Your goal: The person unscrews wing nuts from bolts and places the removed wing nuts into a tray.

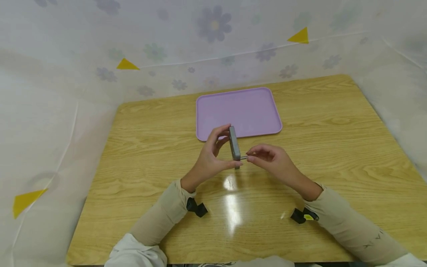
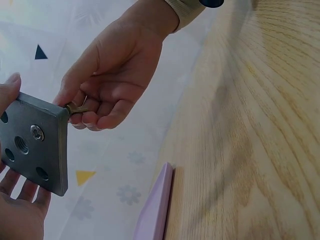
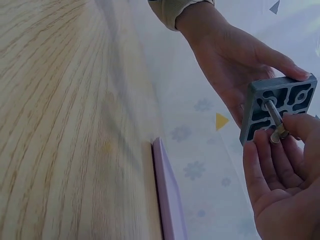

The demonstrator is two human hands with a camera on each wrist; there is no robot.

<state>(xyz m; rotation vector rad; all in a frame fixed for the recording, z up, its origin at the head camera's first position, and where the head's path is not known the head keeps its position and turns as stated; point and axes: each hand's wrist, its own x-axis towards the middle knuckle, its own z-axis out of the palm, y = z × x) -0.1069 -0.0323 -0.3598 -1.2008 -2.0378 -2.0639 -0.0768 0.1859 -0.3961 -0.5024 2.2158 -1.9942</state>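
My left hand (image 1: 211, 158) holds a grey square plate (image 1: 234, 144) upright on its edge above the table, gripping it between thumb and fingers. Its flat face, seen from the left wrist, has several holes, and a round bolt head (image 2: 37, 132) sits in one of them. Out of the ribbed back face sticks the threaded shank of the bolt (image 3: 273, 113). At the shank's free end my right hand (image 1: 276, 163) pinches a brass-coloured wing nut (image 3: 278, 134) between thumb and fingers. Whether the nut's thread is engaged cannot be told.
Beyond the hands, a pale purple tray (image 1: 245, 111) lies on the wooden table (image 1: 153, 141). Flower-patterned sheeting (image 1: 213, 40) hangs behind and at the sides, with yellow triangles (image 1: 300, 36) on it. Each wrist wears a black camera mount (image 1: 197, 208).
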